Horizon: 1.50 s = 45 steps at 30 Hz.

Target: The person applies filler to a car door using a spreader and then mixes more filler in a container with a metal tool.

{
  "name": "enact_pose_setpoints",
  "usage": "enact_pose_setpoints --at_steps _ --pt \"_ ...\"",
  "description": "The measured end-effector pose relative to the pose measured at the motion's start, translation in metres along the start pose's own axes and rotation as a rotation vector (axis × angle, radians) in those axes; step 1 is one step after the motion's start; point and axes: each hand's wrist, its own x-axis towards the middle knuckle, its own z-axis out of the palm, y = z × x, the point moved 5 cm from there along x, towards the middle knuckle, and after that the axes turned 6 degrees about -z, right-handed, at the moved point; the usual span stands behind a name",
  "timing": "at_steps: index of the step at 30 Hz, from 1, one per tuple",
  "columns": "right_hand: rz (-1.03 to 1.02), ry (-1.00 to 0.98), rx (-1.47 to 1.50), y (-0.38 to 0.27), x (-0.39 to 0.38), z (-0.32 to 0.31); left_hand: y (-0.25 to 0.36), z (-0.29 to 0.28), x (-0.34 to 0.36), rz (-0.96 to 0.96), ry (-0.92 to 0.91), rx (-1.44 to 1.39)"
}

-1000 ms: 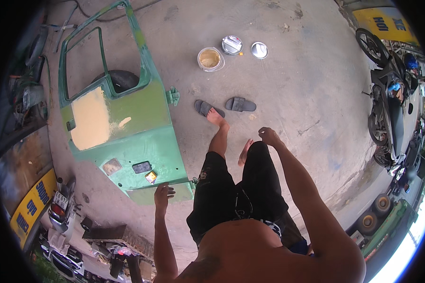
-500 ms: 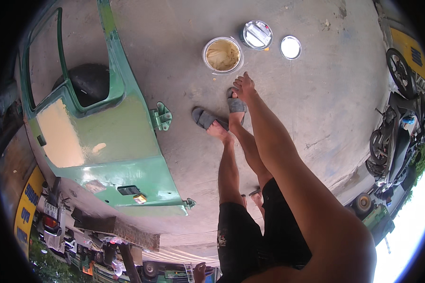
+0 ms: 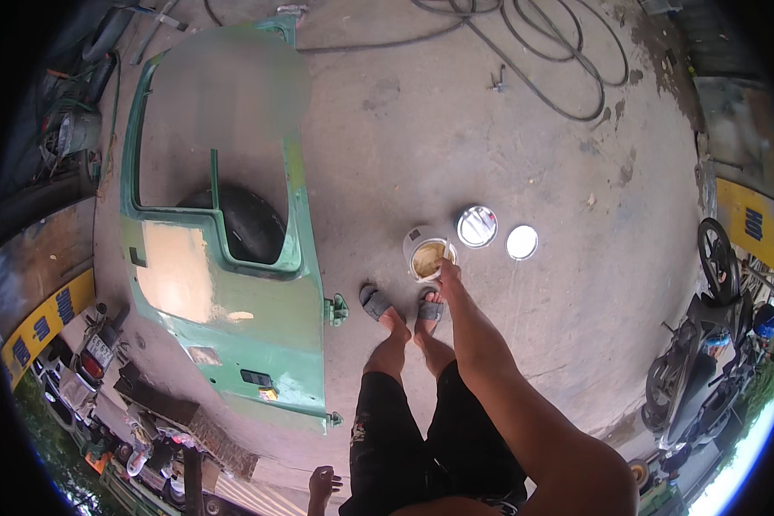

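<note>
1. Right hand [image 3: 449, 273] reaches down — fingers closed on the rim of the round white tub of tan paste [image 3: 427, 255], on the concrete floor [image 3: 490, 129] by the sandalled feet.
2. Left hand [image 3: 322, 484] hangs low, fingers loosely spread — holding nothing, near the green metal vehicle door [image 3: 258, 318].

The concrete floor [image 3: 525, 146] is rough, matt and stained. The green vehicle door [image 3: 258, 335] is painted metal, dull, with a matt beige filler patch [image 3: 176, 271]. The tin [image 3: 428, 256] holds tan paste; its shiny metal lid [image 3: 476, 226] gleams. The hoses [image 3: 542, 52] look like rubber.
</note>
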Motion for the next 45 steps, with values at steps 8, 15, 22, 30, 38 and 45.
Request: enact_pose_setpoints --at_steps 8,15,22,30,38,45 --pt "-0.080 -0.051 0.024 -0.172 -0.101 -0.107 0.127 -0.001 -0.052 0.000 -0.024 -0.291" --pt "-0.212 0.008 -0.162 -0.430 -0.130 -0.064 0.484 -0.061 -0.123 0.537 0.036 0.209" --pt "-0.466 -0.029 -0.566 -0.715 -0.143 0.061 0.897 -0.242 -0.292 1.130 0.310 -0.212" --pt "-0.563 -0.275 -0.790 -1.031 -0.087 0.309 1.092 -0.223 -0.310 0.929 0.340 0.016" --pt "-0.745 -0.285 -0.944 -1.236 -0.188 0.704 1.123 -0.178 -0.279 0.458 -0.087 -0.549" --pt "-0.877 -0.573 -1.132 -1.296 -0.337 1.067 1.289 -0.283 -0.308 0.246 0.198 -0.577"
